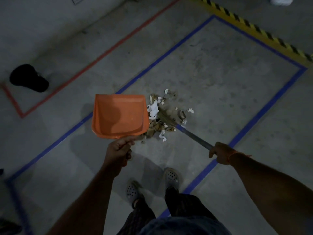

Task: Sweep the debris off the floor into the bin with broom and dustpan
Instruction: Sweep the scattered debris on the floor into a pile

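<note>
Debris (pixel 160 116) ahead between hands: left (pixel 118 150) grips dustpan (pixel 118 116), right (pixel 220 152) grips broom (pixel 194 138).

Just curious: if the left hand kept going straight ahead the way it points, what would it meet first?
Probably the orange plastic dustpan the left hand already grips, its tray directly ahead.

One orange dustpan (pixel 118 116). One broom (pixel 171 116), single grey handle. One debris pile (pixel 159 114) of white paper scraps and brownish bits; scraps too many and too blurred to count. Two hands: left hand (pixel 118 151), right hand (pixel 220 153). One orange wrist band (pixel 232 156). Two perforated clogs (pixel 171 177). One black bin (pixel 28 78). Floor tape: one blue outline (pixel 152 65), one red outline (pixel 94 60), one yellow-black striped strip (pixel 254 29). One white object (pixel 281 0) at top edge, unidentifiable.
</note>
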The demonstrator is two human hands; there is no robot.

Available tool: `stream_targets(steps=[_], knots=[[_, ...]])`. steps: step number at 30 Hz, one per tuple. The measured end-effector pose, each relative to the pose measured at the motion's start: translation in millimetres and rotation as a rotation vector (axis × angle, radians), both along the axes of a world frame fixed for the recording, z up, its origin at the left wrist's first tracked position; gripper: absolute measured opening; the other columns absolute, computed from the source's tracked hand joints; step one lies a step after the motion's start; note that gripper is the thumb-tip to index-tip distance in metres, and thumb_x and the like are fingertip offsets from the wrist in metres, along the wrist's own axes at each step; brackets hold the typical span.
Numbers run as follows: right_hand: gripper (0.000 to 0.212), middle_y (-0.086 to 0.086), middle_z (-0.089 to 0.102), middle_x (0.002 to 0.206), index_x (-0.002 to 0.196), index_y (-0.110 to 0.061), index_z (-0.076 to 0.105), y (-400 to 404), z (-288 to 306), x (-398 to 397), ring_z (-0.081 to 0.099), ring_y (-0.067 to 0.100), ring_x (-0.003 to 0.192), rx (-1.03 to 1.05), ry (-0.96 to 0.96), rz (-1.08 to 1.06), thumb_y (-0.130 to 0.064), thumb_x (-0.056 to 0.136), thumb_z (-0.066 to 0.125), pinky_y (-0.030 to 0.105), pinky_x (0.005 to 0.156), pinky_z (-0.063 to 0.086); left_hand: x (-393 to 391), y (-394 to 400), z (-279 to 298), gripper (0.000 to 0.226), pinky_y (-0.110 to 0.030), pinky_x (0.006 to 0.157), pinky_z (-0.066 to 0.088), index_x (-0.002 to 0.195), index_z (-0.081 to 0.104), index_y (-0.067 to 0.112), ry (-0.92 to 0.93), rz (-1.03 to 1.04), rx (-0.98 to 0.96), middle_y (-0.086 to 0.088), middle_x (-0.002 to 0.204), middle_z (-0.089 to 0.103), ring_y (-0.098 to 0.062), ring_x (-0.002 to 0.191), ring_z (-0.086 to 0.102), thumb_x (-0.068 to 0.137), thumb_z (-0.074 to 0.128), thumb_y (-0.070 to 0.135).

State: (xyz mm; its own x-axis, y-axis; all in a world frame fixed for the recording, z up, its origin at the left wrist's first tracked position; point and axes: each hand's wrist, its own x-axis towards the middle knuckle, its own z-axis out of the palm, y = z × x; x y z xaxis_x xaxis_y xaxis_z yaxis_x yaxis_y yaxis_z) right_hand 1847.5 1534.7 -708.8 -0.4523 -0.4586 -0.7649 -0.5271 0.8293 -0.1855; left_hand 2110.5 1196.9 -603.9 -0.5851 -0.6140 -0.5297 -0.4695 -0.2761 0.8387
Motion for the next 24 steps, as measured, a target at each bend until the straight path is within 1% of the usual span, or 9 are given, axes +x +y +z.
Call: stream_targets(steps=[3, 5, 7, 10, 12, 15, 19, 21, 24], knots=[[0.036, -0.008, 0.041, 0.098, 0.090, -0.034, 0.065, 24.9, 1.1, 12.1, 0.058, 0.017, 0.093, -0.084, 0.009, -0.041, 0.000, 0.080, 0.066, 0.021, 0.081, 0.047, 3.7, 2.0, 5.7, 0.025, -0.017, 0.043, 0.024, 0.106, 0.075, 0.012, 0.023, 0.008, -0.011, -0.014, 0.072, 0.049, -0.016, 0.046, 0.040, 0.101, 0.053, 0.003], [0.041, -0.004, 0.046, 0.102, 0.092, -0.034, 0.065, 44.6, 3.5, 18.4, 0.059, 0.019, 0.096, -0.117, 0.018, -0.048, 0.003, 0.076, 0.065, 0.023, 0.086, 0.048, 4.9, 3.9, 7.4, 0.027, -0.017, 0.043, 0.024, 0.107, 0.076, 0.015, 0.023, 0.010, -0.025, -0.014, 0.076, 0.050, -0.015, 0.047, 0.040, 0.100, 0.052, 0.003], [0.042, 0.001, 0.050, 0.109, 0.097, -0.029, 0.069, 60.9, 7.9, 23.9, 0.058, 0.017, 0.094, -0.151, 0.026, -0.076, 0.007, 0.074, 0.064, 0.019, 0.083, 0.044, 5.6, 7.4, 7.9, 0.027, -0.018, 0.043, 0.023, 0.107, 0.076, 0.015, 0.016, 0.019, -0.031, -0.014, 0.080, 0.052, -0.015, 0.048, 0.039, 0.101, 0.052, 0.003], [0.041, -0.001, 0.049, 0.110, 0.104, -0.021, 0.071, 73.2, 15.8, 30.0, 0.054, 0.012, 0.093, -0.160, 0.032, -0.143, 0.007, 0.074, 0.064, 0.014, 0.083, 0.036, 5.3, 13.7, 8.6, 0.027, -0.017, 0.042, 0.024, 0.111, 0.074, 0.010, 0.019, 0.022, -0.020, -0.013, 0.083, 0.053, -0.013, 0.046, 0.039, 0.102, 0.050, 0.001], [0.040, -0.002, 0.046, 0.108, 0.106, -0.018, 0.071, 74.4, 20.4, 33.3, 0.055, 0.015, 0.095, -0.149, 0.028, -0.181, 0.007, 0.076, 0.064, 0.015, 0.082, 0.036, 4.3, 16.9, 7.6, 0.028, -0.018, 0.041, 0.024, 0.111, 0.073, 0.009, 0.017, 0.006, -0.012, -0.007, 0.078, 0.053, -0.010, 0.044, 0.039, 0.102, 0.048, 0.000], [0.038, -0.001, 0.047, 0.108, 0.106, -0.019, 0.070, 71.5, 27.2, 39.5, 0.057, 0.017, 0.097, -0.153, 0.037, -0.249, 0.006, 0.077, 0.066, 0.016, 0.084, 0.039, 3.8, 19.6, 6.1, 0.029, -0.022, 0.045, 0.026, 0.109, 0.075, 0.012, 0.050, -0.046, -0.015, -0.002, 0.076, 0.056, -0.009, 0.048, 0.040, 0.102, 0.049, 0.001], [0.039, 0.004, 0.053, 0.111, 0.109, -0.019, 0.071, 67.6, 34.1, 48.4, 0.061, 0.023, 0.105, -0.187, 0.028, -0.314, 0.003, 0.076, 0.068, 0.015, 0.084, 0.040, 1.6, 23.2, 11.4, 0.026, -0.015, 0.041, 0.025, 0.111, 0.073, 0.010, 0.064, -0.071, 0.000, 0.001, 0.075, 0.059, -0.010, 0.049, 0.041, 0.102, 0.050, 0.001], [0.039, 0.005, 0.057, 0.114, 0.110, -0.018, 0.071, 66.5, 37.8, 51.4, 0.061, 0.023, 0.105, -0.208, 0.017, -0.331, 0.002, 0.077, 0.069, 0.015, 0.084, 0.039, -0.4, 24.3, 11.8, 0.027, -0.015, 0.043, 0.023, 0.110, 0.074, 0.013, 0.052, -0.078, -0.016, -0.002, 0.070, 0.056, -0.012, 0.048, 0.040, 0.101, 0.050, 0.002], [0.038, -0.002, 0.057, 0.104, 0.111, -0.015, 0.071, 67.0, 42.0, 57.7, 0.059, 0.014, 0.098, -0.242, 0.001, -0.355, 0.002, 0.078, 0.070, 0.014, 0.083, 0.039, -2.1, 24.9, 10.7, 0.030, -0.015, 0.045, 0.022, 0.109, 0.074, 0.017, 0.037, -0.094, -0.033, -0.002, 0.063, 0.050, -0.013, 0.047, 0.040, 0.101, 0.050, 0.003]])
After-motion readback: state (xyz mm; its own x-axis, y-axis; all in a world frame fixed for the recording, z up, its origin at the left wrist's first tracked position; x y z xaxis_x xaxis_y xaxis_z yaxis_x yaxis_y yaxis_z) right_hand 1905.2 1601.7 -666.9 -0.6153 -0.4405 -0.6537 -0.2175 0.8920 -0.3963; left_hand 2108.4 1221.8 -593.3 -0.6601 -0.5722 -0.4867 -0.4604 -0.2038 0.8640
